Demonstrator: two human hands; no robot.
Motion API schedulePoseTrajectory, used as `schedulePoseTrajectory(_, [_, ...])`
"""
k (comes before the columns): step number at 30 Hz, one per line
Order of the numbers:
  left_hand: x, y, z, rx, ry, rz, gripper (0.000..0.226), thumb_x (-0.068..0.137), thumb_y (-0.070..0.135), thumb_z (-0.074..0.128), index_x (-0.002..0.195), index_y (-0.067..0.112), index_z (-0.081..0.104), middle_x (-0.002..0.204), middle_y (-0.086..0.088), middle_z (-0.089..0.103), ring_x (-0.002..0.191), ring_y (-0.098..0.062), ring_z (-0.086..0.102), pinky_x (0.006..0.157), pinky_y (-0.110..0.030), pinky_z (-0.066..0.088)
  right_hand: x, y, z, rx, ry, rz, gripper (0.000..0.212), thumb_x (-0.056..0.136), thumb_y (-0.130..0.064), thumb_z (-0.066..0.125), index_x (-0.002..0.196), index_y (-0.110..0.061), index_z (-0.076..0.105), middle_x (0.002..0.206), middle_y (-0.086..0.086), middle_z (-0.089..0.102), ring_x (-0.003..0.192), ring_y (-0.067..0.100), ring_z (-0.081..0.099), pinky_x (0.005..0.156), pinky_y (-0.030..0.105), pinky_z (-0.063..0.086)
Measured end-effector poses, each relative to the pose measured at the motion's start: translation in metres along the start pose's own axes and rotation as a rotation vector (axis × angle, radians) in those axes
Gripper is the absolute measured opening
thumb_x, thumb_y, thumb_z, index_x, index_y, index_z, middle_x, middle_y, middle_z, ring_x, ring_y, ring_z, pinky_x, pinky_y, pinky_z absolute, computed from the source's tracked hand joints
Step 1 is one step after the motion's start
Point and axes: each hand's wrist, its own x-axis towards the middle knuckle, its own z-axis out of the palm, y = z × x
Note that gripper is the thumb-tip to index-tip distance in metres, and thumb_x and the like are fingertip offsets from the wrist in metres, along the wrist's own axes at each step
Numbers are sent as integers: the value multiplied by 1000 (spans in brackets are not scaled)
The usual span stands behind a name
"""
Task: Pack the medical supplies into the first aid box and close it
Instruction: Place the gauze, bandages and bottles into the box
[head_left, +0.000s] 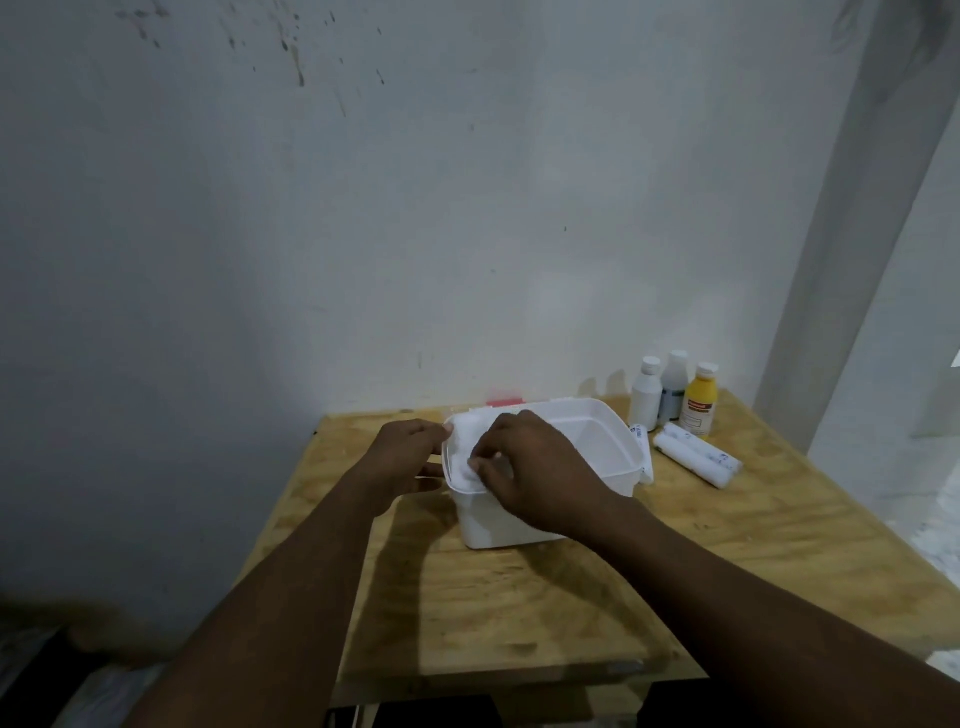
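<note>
White soft pad (464, 451) is being held by both hands, left hand (402, 457) and right hand (535, 467), grips pinching together on it, over the box (587, 447) at nine o'clock, probably for tucking in.

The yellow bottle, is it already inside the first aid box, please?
No, the yellow bottle stands on the table behind the first aid box.

a plywood table (519, 597) carries an open white box (519, 519), three bottles (673, 395) and bandage rolls (696, 454) beside it.
</note>
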Motion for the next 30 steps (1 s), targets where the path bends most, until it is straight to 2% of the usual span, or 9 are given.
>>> schedulePoseTrajectory(3, [-2,1,1,-30,7,-10,18,99,19,62,107,8,73,109,-11,73,100,-33,69,86,-43,62,-1,-1,4,-53,-61,-16,29,91,-27,50,98,-18,77,100,3,74,92,21,60,84,41,52])
schedulePoseTrajectory(6, [-2,-2,0,42,-1,20,16,99,18,61,107,9,72,109,-9,72,95,-28,70,72,-32,62,2,-2,1,-101,-117,-6,33,93,-34,48,94,-17,77,97,4,73,90,22,59,81,42,51])
schedulePoseTrajectory(10, [-3,-3,6,1,73,25,19,101,22,56,101,11,71,104,-7,72,94,-29,69,77,-38,60,2,-3,-4,-142,-152,-22,41,95,-44,43,88,-18,75,92,4,71,88,23,57,74,40,48])
schedulePoseTrajectory(17, [-2,-9,15,120,295,131,26,99,21,52,81,13,70,86,-10,70,86,-30,66,74,-42,60,-10,3,3,-197,-157,-93,43,97,-45,34,104,-22,70,110,-4,72,100,18,60,81,34,41])
schedulePoseTrajectory(23, [-3,-7,8,132,275,127,27,97,24,54,81,16,73,86,-8,73,90,-33,69,80,-52,62,-16,0,4,-171,-157,-72,41,98,-41,39,131,-24,56,127,2,65,114,22,57,93,40,39])
schedulePoseTrajectory(27, [-1,-6,6,215,305,160,31,98,33,54,81,14,72,84,-7,72,87,-32,68,76,-47,60,-20,1,-8,-4,-19,-29,37,98,-38,42,130,-24,56,125,0,65,116,18,54,95,42,43])
schedulePoseTrajectory(30, [-1,5,5,341,408,225,33,101,36,51,81,15,68,82,-1,71,85,-29,66,72,-36,48,-18,10,-31,101,198,38,29,92,-30,45,113,-21,64,105,-7,67,98,15,58,88,40,45])
